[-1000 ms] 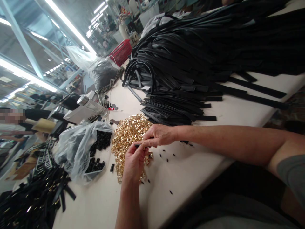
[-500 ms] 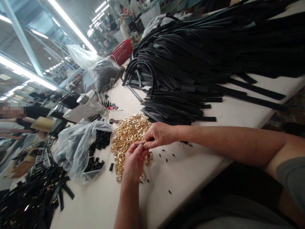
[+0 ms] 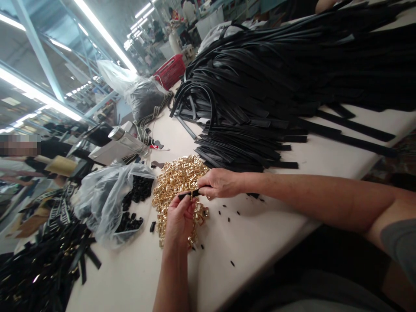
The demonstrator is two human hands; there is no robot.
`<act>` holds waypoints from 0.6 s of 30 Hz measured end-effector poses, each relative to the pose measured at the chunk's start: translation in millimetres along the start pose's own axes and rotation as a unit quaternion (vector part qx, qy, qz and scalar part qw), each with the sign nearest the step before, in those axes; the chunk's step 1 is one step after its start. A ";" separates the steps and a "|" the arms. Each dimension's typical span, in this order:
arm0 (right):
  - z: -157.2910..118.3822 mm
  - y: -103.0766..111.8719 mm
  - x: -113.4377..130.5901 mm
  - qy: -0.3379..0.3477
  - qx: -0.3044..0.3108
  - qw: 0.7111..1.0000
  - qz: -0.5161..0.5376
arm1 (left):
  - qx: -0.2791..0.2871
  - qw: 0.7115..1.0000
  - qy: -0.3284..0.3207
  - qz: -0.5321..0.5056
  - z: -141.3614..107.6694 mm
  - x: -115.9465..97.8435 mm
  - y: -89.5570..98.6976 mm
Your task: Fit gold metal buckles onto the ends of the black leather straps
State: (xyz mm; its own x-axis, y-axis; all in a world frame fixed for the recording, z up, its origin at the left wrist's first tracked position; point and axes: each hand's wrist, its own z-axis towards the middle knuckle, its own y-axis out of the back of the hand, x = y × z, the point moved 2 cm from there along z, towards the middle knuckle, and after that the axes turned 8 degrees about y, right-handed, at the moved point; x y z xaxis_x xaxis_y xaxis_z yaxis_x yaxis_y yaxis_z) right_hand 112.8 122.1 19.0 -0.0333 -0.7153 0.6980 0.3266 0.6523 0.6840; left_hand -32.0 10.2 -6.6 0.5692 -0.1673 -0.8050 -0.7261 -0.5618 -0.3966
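Between my two hands stretches a black strap (image 3: 186,196) with a gold buckle (image 3: 191,193) on it. My left hand (image 3: 179,215) pinches the strap from below, near the buckle. Closed around the strap on the other side of the buckle is my right hand (image 3: 218,183); its fingertips are partly hidden. Both hands are above the near edge of a heap of gold buckles (image 3: 175,175) on the white table (image 3: 126,273).
Black straps (image 3: 247,86) are piled across the far right. To the left are a plastic bag (image 3: 100,195) with small black loops (image 3: 142,188), a glass bottle (image 3: 128,141) and finished-looking straps (image 3: 39,268). Farther back sits a red basket (image 3: 169,71). A person (image 3: 19,151) is at far left.
My hands have drawn slightly apart, so more of the strap and the gold buckle show between them. The whole view has shifted a little.
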 end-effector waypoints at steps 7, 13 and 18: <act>0.9 -6.5 -0.8 0.017 -0.020 0.999 -0.020 | 0.004 1.000 0.017 0.009 3.1 9.3 -0.9; -0.3 -7.5 2.4 0.024 -0.021 0.999 -0.016 | 0.018 0.999 -0.003 0.040 2.3 8.2 -0.8; -2.6 -8.2 1.5 0.025 -0.050 0.998 0.041 | 0.033 0.998 -0.005 0.047 -1.1 4.3 -1.2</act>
State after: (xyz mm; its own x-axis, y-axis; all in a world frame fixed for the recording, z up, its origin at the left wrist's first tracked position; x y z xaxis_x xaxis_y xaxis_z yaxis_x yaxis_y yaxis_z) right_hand 112.5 115.0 13.9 0.0444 -0.6734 0.7379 0.4181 0.6833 0.5985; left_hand -28.2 9.3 -9.1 0.4940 -0.2091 -0.8439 -0.8000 -0.4894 -0.3471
